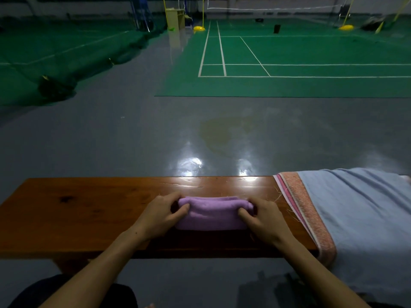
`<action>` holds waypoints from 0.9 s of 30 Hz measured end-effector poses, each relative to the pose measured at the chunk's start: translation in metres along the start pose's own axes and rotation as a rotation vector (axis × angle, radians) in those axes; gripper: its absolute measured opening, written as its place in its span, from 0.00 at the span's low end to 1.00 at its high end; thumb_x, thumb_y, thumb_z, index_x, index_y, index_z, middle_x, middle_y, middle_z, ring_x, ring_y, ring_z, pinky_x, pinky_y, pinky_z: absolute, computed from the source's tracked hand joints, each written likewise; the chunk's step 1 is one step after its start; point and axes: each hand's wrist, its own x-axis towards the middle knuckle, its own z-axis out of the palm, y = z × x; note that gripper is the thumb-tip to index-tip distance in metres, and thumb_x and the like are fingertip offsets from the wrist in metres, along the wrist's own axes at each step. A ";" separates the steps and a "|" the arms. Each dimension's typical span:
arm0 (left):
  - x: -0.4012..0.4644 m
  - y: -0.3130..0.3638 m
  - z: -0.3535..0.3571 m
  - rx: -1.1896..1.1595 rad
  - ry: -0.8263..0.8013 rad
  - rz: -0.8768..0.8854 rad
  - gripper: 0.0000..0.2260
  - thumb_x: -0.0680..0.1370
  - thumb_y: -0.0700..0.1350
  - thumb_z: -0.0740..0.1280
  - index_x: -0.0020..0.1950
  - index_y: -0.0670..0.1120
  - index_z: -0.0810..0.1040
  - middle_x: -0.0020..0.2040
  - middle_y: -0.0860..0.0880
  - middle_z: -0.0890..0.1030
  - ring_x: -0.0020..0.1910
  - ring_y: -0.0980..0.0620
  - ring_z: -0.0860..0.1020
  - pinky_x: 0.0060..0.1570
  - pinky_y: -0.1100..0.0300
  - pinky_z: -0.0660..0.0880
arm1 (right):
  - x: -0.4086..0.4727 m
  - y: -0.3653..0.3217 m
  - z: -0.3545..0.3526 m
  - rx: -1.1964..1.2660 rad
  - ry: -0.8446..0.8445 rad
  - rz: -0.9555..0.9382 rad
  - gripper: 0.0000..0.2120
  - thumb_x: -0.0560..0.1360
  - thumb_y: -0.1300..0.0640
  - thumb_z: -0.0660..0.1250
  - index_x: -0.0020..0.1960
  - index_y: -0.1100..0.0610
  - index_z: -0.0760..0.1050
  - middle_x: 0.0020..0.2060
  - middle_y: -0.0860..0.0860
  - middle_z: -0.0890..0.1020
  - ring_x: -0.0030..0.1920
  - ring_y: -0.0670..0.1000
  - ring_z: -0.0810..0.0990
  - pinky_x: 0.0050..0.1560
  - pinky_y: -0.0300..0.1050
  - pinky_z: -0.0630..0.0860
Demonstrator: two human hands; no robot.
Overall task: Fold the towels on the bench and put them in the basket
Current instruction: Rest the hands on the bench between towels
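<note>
Both my hands clamp a folded purple towel [212, 213] on the wooden surface [89, 210]: left grip [161, 213] pinching its left end, right grip [262, 221] its right end (fingers curled over the cloth). Just beside it, a light-blue towel [360, 218] drapes over a pink-bordered towel [311, 214].

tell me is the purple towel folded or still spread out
Folded: the purple towel is a compact layered bundle on the bench, gripped at its ends by both hands.
</note>
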 end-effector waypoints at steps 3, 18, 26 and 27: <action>0.000 0.003 0.002 0.025 -0.026 -0.048 0.06 0.83 0.57 0.65 0.47 0.59 0.76 0.38 0.58 0.82 0.36 0.57 0.80 0.33 0.65 0.72 | 0.002 -0.002 0.002 0.007 -0.001 0.066 0.09 0.80 0.46 0.65 0.44 0.47 0.80 0.35 0.43 0.82 0.35 0.43 0.82 0.39 0.46 0.83; 0.003 0.007 0.005 0.525 0.235 -0.097 0.14 0.80 0.64 0.62 0.52 0.55 0.79 0.49 0.54 0.82 0.47 0.52 0.80 0.44 0.54 0.80 | 0.004 -0.016 0.007 -0.461 0.121 0.087 0.20 0.80 0.36 0.62 0.63 0.49 0.76 0.55 0.49 0.83 0.53 0.49 0.79 0.52 0.44 0.78; -0.009 0.022 0.058 0.635 0.073 0.194 0.22 0.85 0.53 0.53 0.72 0.48 0.78 0.70 0.48 0.80 0.70 0.49 0.77 0.75 0.50 0.66 | -0.020 -0.049 0.061 -0.505 -0.019 -0.282 0.27 0.86 0.42 0.50 0.79 0.55 0.66 0.80 0.58 0.66 0.81 0.61 0.62 0.79 0.64 0.61; -0.010 0.020 0.061 0.635 0.057 0.177 0.22 0.85 0.53 0.52 0.72 0.48 0.78 0.70 0.48 0.80 0.70 0.49 0.77 0.74 0.50 0.65 | -0.021 -0.046 0.064 -0.509 -0.049 -0.278 0.27 0.87 0.41 0.49 0.79 0.54 0.66 0.79 0.56 0.68 0.80 0.60 0.64 0.79 0.64 0.61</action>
